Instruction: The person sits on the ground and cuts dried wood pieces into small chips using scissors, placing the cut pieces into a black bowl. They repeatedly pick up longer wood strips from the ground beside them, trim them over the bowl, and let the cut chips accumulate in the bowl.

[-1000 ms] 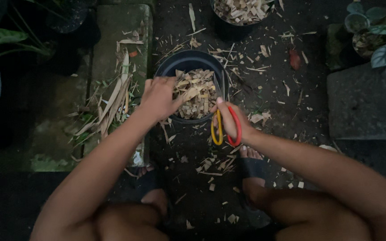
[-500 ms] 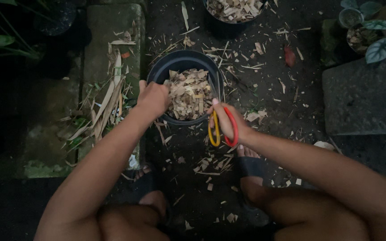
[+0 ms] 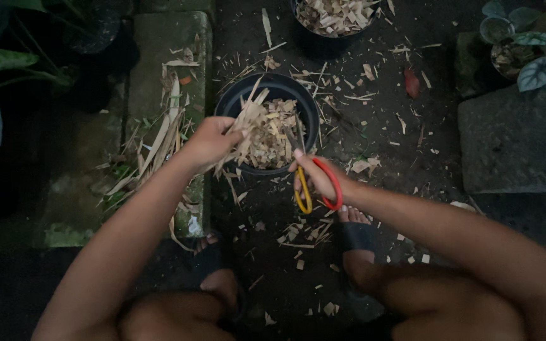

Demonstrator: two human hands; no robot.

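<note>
Seen from above, a person squats over a black pot (image 3: 232, 104) filled with chopped dry plant pieces (image 3: 273, 136), set on dark ground between their feet. The left hand (image 3: 210, 140) has its fingers closed around a bundle of dry strips (image 3: 248, 120), held over the pot's left rim. The right hand (image 3: 314, 177), just beside the pot's lower right rim, grips scissors (image 3: 316, 186) with one yellow and one red handle loop; the blades seem to point into the pot, though dim light obscures them. Cuttings litter the ground (image 3: 374, 208).
</note>
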